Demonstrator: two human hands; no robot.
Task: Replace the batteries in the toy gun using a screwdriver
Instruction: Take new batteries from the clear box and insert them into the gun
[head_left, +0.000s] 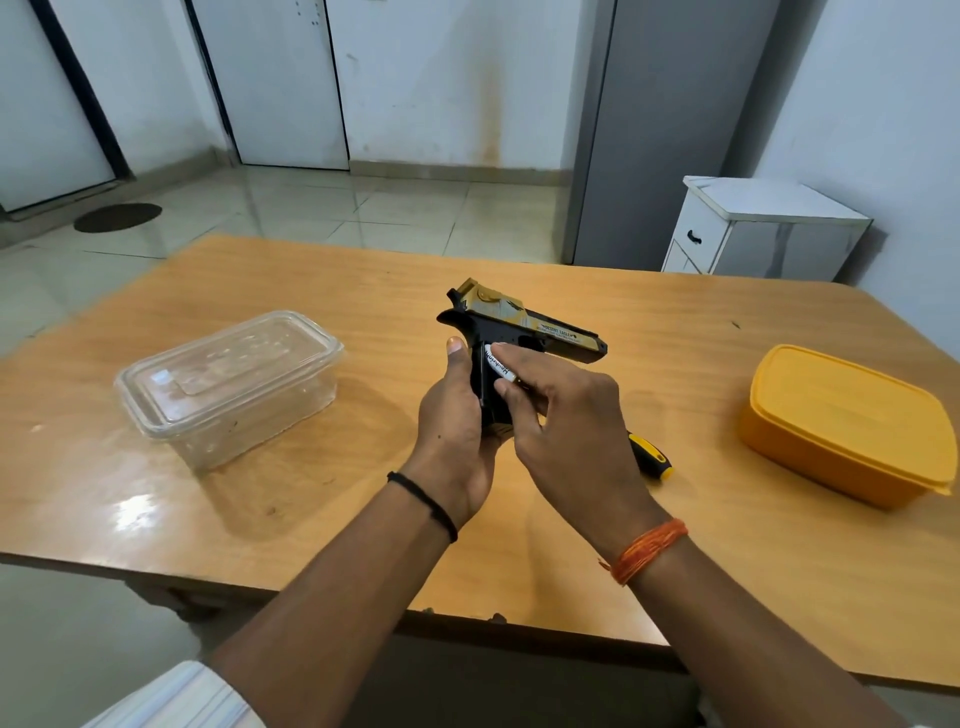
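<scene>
A wooden table (260, 291) with a glossy orange-brown top is seen in the foreground. Pale glossy floor tiles (363, 208) are laid beyond it. White walls (441, 78) are stained near the skirting. A white door (280, 78), a grey panel (675, 130) and a white drawer cabinet (753, 228) are noted. A dark round mat (118, 217) lies at left.

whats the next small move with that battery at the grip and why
Probably press the battery down into the grip of the toy gun. The right hand pinches it slanted against the grip, not yet seated, while the left hand holds the grip steady and the screwdriver lies unused on the table.
</scene>
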